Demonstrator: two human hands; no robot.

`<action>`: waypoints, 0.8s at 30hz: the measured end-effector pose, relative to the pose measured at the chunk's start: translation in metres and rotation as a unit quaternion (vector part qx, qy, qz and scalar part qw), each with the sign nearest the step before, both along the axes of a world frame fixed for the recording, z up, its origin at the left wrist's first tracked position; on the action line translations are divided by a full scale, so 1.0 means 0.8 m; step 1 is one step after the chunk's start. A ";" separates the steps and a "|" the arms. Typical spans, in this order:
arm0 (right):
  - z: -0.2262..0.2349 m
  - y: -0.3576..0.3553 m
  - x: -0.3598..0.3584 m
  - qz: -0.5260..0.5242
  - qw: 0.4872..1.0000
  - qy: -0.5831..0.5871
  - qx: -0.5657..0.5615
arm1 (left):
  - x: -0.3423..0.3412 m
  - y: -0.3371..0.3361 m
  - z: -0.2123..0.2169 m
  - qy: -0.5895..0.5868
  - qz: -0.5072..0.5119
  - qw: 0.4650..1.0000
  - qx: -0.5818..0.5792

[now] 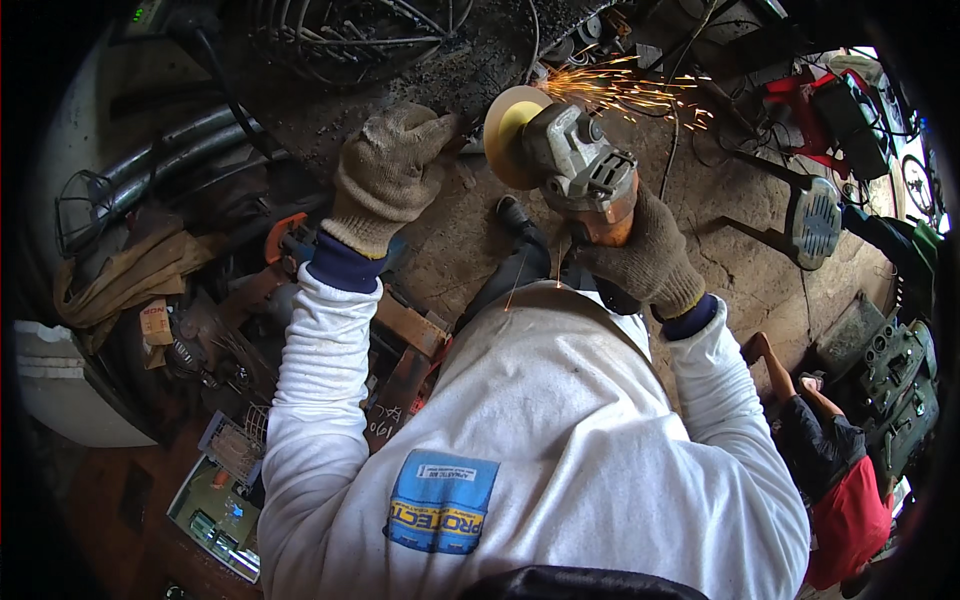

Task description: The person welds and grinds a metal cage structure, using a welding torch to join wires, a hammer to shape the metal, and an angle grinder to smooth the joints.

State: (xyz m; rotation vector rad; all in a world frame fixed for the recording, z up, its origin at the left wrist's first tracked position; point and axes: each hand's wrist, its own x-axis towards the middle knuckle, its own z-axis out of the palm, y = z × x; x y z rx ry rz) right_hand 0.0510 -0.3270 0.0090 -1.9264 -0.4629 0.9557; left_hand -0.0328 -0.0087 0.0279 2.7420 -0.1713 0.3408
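My right hand [650, 258], in a brown knit work glove, is wrapped round the orange body of an angle grinder [590, 165] with a grey metal head. Its pale yellow disc [514, 135] stands nearly on edge, facing left. Orange sparks [615, 85] stream off to the right from the disc's upper side. Left of the disc, my gloved left hand [393, 170] is closed, its thumb and fingers curled toward a small dark piece [466, 140] beside the disc. Glove and shadow hide most of that piece, so its kind is unclear.
A dark, grimy work surface [400, 75] carries wire-like metal rings [350, 30]. Shiny pipes [185, 150] and a brown cloth [140, 275] lie at left. A grey stool [815, 222] stands right. Cables cross the floor. A person in red [850, 515] is low at right, beside machinery parts [900, 390].
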 end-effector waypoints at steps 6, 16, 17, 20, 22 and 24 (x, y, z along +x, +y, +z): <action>0.006 0.004 0.003 0.004 0.998 -0.022 0.062 | 0.000 0.004 -0.004 0.010 -0.003 1.000 -0.001; 0.026 0.009 0.011 0.012 1.000 0.007 0.019 | -0.001 0.006 -0.002 0.019 -0.005 1.000 -0.016; 0.027 0.007 0.012 0.025 1.000 0.001 0.019 | -0.001 0.006 -0.003 0.019 -0.006 1.000 -0.017; 0.025 0.010 0.008 0.017 0.999 0.016 0.046 | -0.001 0.010 -0.005 0.017 -0.008 1.000 -0.012; 0.023 0.010 0.007 0.018 0.999 0.009 0.047 | -0.001 0.011 -0.005 0.022 -0.014 1.000 -0.012; 0.023 0.010 0.007 0.018 0.999 0.003 0.046 | 0.001 0.007 -0.001 0.028 -0.011 0.999 -0.015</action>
